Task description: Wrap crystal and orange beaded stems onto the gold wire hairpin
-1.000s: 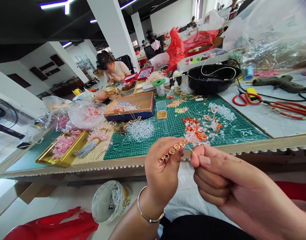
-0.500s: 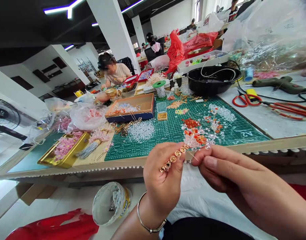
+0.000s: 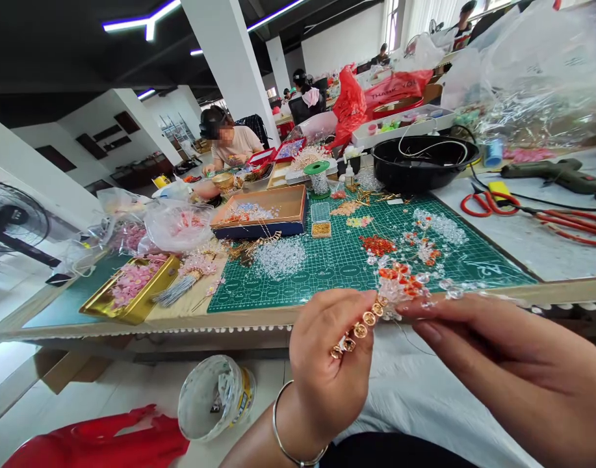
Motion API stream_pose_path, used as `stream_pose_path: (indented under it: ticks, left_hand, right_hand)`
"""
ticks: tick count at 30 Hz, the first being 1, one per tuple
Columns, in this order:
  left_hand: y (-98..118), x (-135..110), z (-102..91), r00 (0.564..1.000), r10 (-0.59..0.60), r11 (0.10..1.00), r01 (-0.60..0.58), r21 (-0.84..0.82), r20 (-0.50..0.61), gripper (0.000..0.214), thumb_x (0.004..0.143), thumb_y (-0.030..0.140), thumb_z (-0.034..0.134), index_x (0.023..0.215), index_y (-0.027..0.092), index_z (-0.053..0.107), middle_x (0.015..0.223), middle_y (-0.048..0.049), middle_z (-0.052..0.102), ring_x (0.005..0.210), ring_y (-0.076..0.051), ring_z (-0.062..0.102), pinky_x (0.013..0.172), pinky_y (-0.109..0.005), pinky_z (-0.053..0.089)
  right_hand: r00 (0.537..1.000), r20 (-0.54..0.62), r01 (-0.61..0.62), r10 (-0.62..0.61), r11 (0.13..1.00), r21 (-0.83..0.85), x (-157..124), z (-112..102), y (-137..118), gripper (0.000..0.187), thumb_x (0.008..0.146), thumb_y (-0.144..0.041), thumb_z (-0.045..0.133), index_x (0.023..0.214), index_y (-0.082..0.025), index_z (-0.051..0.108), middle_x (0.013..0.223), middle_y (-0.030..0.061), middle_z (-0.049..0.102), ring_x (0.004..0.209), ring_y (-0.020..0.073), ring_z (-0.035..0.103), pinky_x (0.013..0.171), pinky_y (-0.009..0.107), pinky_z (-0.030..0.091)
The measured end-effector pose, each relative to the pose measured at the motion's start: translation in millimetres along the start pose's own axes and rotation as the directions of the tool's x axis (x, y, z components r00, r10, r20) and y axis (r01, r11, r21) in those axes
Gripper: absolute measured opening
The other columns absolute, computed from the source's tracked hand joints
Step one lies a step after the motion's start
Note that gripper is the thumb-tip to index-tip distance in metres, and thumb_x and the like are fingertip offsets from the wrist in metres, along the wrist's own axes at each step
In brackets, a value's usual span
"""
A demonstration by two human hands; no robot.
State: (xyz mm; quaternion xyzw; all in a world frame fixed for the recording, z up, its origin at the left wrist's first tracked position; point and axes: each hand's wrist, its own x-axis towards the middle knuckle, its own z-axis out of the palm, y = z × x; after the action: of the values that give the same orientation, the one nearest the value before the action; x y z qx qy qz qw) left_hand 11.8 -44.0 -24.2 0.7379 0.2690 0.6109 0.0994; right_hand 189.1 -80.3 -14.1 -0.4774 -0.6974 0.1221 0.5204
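My left hand point(image 3: 334, 364) is closed around a beaded ornament. A row of round gold settings point(image 3: 360, 330) runs along its fingers, and a cluster of orange and clear beads point(image 3: 400, 284) sticks out past the fingertips. Close to that cluster, my right hand point(image 3: 492, 351) has thumb and forefinger drawn together at the clear beads; what lies between them is hidden. A thin wire point(image 3: 417, 344) curves below the right fingertips. Beyond the hands, on the green cutting mat point(image 3: 336, 276), lie orange beads point(image 3: 377, 245), clear beads point(image 3: 281, 257) and another beaded spray point(image 3: 427, 250).
A cardboard box point(image 3: 261, 218) and gold tray point(image 3: 132, 292) stand left. Black basin point(image 3: 424, 172), red-handled pliers point(image 3: 570, 218), scissors point(image 3: 487, 203) and glue gun point(image 3: 556, 172) are right. A bucket point(image 3: 214, 403) sits below the table edge. A co-worker point(image 3: 234, 140) sits opposite.
The ornament has turned so its bead cluster shows above my left fingertips. My right hand has moved a little right, its fingers now against the clear beads; the wire has changed from straight to curved.
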Motion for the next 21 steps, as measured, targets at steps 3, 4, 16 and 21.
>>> stream_pose_path:
  ticks: [3, 4, 16, 21]
  left_hand:
    - [0, 0, -0.9, 1.000, 0.012, 1.000, -0.012, -0.003, 0.011, 0.026, 0.089, 0.004, 0.068, 0.112, 0.015, 0.072, 0.101, -0.0055, 0.080, 0.094, -0.015, 0.074, 0.086, -0.026, 0.063]
    - [0, 0, -1.4, 1.000, 0.012, 1.000, -0.012, -0.004, 0.017, 0.027, 0.089, 0.004, 0.068, 0.113, 0.016, 0.072, 0.102, -0.0056, 0.080, 0.095, -0.015, 0.074, 0.086, -0.027, 0.063]
    - [1, 3, -7.0, 0.997, 0.056, 0.995, -0.060, 0.085, 0.045, 0.029, 0.088, 0.003, 0.064, 0.113, 0.015, 0.070, 0.103, -0.0083, 0.079, 0.092, -0.016, 0.076, 0.083, -0.027, 0.066]
    - [0, 4, -7.1, 0.996, 0.069, 0.994, -0.073, 0.086, 0.050, 0.030, 0.087, 0.003, 0.065, 0.115, 0.014, 0.070, 0.103, -0.0081, 0.080, 0.093, -0.016, 0.076, 0.085, -0.026, 0.065]
  right_hand:
    - [0.982, 0.039, 0.186, -0.182, 0.972, -0.144, -4, -4, 4, 0.024, 0.100, -0.023, 0.056, 0.119, -0.034, 0.064, 0.100, -0.0026, 0.078, 0.080, 0.0127, 0.074, 0.069, 0.023, 0.059]
    - [0.972, 0.060, 0.235, -0.227, 0.956, -0.174, -5, -5, 5, 0.027, 0.100, -0.020, 0.054, 0.122, -0.032, 0.062, 0.101, -0.0002, 0.078, 0.081, 0.0140, 0.074, 0.067, 0.025, 0.058]
    - [0.955, 0.049, 0.291, -0.292, 0.892, -0.347, -14, -11, 4, 0.032, 0.101, -0.017, 0.055, 0.130, -0.028, 0.062, 0.117, 0.0058, 0.058, 0.099, 0.0187, 0.058, 0.086, 0.036, 0.047]
    - [0.950, 0.110, 0.311, -0.291, 0.876, -0.368, -10, -11, -8, 0.023, 0.099, -0.015, 0.060, 0.119, -0.024, 0.061, 0.113, 0.0026, 0.064, 0.096, 0.0163, 0.059, 0.088, 0.036, 0.049]
